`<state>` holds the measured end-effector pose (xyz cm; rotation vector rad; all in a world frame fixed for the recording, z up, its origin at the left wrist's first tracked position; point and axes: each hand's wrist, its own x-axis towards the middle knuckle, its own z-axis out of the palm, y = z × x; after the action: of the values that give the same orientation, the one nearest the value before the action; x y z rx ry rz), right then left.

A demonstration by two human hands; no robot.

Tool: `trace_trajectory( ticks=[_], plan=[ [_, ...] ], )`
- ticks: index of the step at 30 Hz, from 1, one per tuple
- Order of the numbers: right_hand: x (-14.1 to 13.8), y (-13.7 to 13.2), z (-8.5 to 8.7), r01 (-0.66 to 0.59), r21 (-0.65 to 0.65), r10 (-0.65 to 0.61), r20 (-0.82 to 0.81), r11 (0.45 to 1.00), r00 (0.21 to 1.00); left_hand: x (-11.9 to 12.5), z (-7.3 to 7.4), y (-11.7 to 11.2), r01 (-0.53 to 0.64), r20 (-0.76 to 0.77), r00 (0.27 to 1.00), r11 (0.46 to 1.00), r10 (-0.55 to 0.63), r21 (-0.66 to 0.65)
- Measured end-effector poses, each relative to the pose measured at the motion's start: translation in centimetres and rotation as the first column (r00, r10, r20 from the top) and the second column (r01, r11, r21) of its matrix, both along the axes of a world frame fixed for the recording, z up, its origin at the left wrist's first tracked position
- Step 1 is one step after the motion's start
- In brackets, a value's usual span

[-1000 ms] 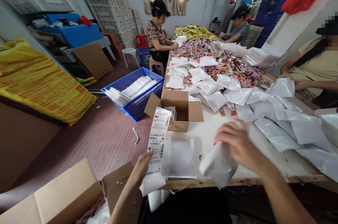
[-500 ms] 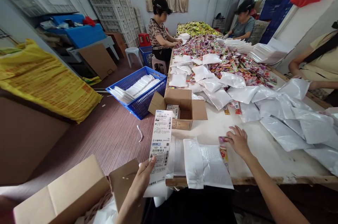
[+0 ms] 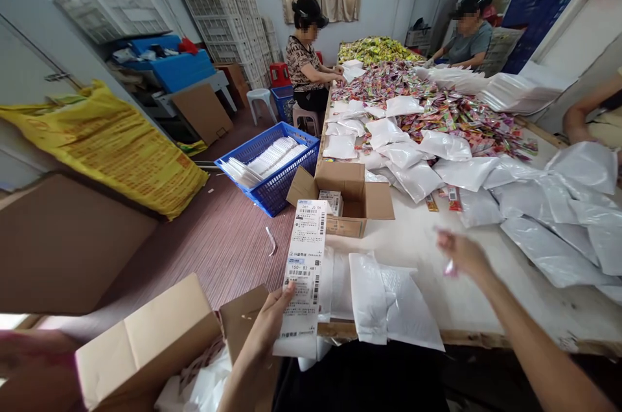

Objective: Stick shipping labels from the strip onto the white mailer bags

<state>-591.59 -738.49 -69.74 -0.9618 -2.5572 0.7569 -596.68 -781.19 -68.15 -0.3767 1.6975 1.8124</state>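
White padded mailer bag [image 3: 396, 298] now lies flat at the wooden table's [image 3: 486, 308] near edge, let go by the right hand [image 3: 461, 253], which has lifted away pinching a small pink scrap. Left hand [image 3: 272, 321] keeps gripping the long printed shipping label [image 3: 306, 263].

left hand [image 3: 272, 321] raised near the table edge [image 3: 466, 336], thumb pinching; right hand [image 3: 461, 253] blurred above it, forearm outstretched, fingers curled.

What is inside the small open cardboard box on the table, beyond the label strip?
The cardboard box holds one small printed carton at its left side. The rest of its floor is in shadow. The label strip, held by the left hand, covers a bit of its front.
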Motion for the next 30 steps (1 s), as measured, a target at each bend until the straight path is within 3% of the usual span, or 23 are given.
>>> trace_trajectory(
  ticks=[2,3,4,5,6,7,8,9,10,11,13,14,16,18,20,23,25,27,30],
  plan=[
    [-2.1,1.0,4.5,0.206,0.146,-0.189,-0.121,0.968,0.974,0.3,0.0,0.2,0.014,-0.028,1.0,1.0,-0.013,0.016],
    [-2.6,0.3,5.9,0.286,0.237,-0.23,-0.236,0.929,0.944,0.4,0.0,0.3,0.005,-0.053,0.999,1.0,-0.004,0.019],
    [-2.5,-1.2,6.5,0.282,0.35,-0.136,-0.386,0.894,0.912,0.5,0.0,0.3,-0.011,-0.083,0.996,1.0,0.013,0.017],
    [-2.0,-3.3,6.2,0.153,0.439,0.058,-0.432,0.886,0.9,0.5,0.1,0.2,-0.03,-0.112,0.993,0.999,0.031,0.012],
    [-1.1,-5.8,5.0,-0.107,0.465,0.315,-0.396,0.879,0.863,0.4,0.1,0.0,-0.048,-0.135,0.99,0.999,0.049,0.005],
    [0.1,-8.2,3.1,-0.411,0.436,0.56,-0.302,0.801,0.771,0.4,0.1,-0.2,-0.065,-0.152,0.986,0.998,0.064,0.003],
    [1.4,-10.4,0.7,-0.649,0.361,0.73,-0.157,0.669,0.665,0.2,0.2,-0.5,-0.075,-0.166,0.983,0.997,0.075,0.006],
    [2.7,-12.1,-1.8,-0.787,0.237,0.81,0.0,0.57,0.586,0.1,0.2,-0.8,-0.081,-0.177,0.981,0.997,0.082,0.014],
    [3.7,-13.1,-4.0,-0.827,0.137,0.825,0.086,0.546,0.559,0.0,0.3,-1.0,-0.08,-0.187,0.979,0.996,0.084,0.029],
    [4.4,-13.5,-5.9,-0.821,0.072,0.808,0.148,0.566,0.57,-0.1,0.4,-1.2,-0.071,-0.197,0.977,0.996,0.08,0.051],
    [4.9,-13.0,-7.8,-0.747,0.042,0.727,0.198,0.664,0.657,0.1,0.5,-1.1,-0.027,-0.217,0.975,0.993,0.051,0.111],
    [4.8,-12.7,-7.8,-0.7,0.062,0.681,0.183,0.711,0.709,0.3,0.6,-0.8,0.002,-0.224,0.974,0.989,0.031,0.148],
    [4.4,-12.9,-6.1,-0.639,0.066,0.634,0.079,0.766,0.769,1.1,0.6,0.1,0.044,-0.255,0.967,0.975,0.014,0.219],
    [4.0,-15.0,-3.2,-0.646,-0.03,0.64,-0.108,0.763,0.761,2.2,0.7,1.1,0.085,-0.305,0.952,0.968,-0.009,0.238],
    [3.8,-18.5,-0.3,-0.702,-0.075,0.642,-0.346,0.708,0.684,3.0,0.9,1.8,0.159,-0.346,0.935,0.965,-0.08,0.207],
    [3.4,-23.3,2.0,-0.725,0.118,0.644,-0.569,0.679,0.511,3.3,1.4,2.0,0.247,-0.277,0.946,0.926,-0.167,0.286],
    [3.1,-25.2,2.3,-0.753,0.217,0.699,-0.588,0.621,0.407,2.9,1.9,1.8,0.172,-0.094,0.985,0.898,-0.147,0.404],
    [3.1,-26.0,2.5,-0.789,0.253,0.742,-0.576,0.56,0.343,2.2,2.2,1.6,0.041,0.084,0.993,0.905,-0.084,0.423],
    [3.5,-25.3,4.1,-0.808,0.187,0.731,-0.57,0.559,0.375,0.6,2.4,1.1,-0.183,0.121,0.981,0.934,0.153,0.308]
  ],
)
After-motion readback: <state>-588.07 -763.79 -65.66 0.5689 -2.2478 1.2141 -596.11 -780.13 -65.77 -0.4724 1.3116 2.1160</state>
